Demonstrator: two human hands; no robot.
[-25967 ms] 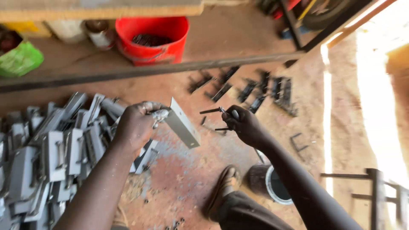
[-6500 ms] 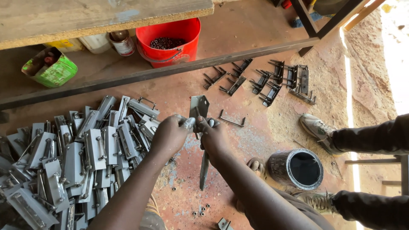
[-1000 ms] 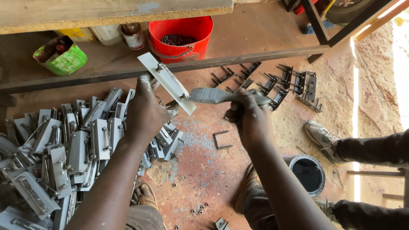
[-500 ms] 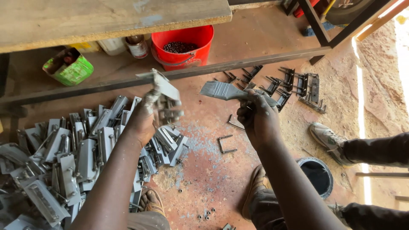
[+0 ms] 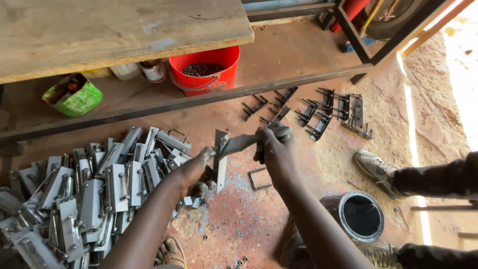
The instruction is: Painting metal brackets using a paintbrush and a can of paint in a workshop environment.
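the left hand (image 5: pixel 196 172) grips a flat grey metal latch plate (image 5: pixel 220 160), held upright above the reddish floor (image 5: pixel 239 219), just right of the big pile of similar grey metal plates (image 5: pixel 94 189). the right hand (image 5: pixel 273 147) is closed around a dark flat metal tool (image 5: pixel 238 144) whose tip touches the plate's top.
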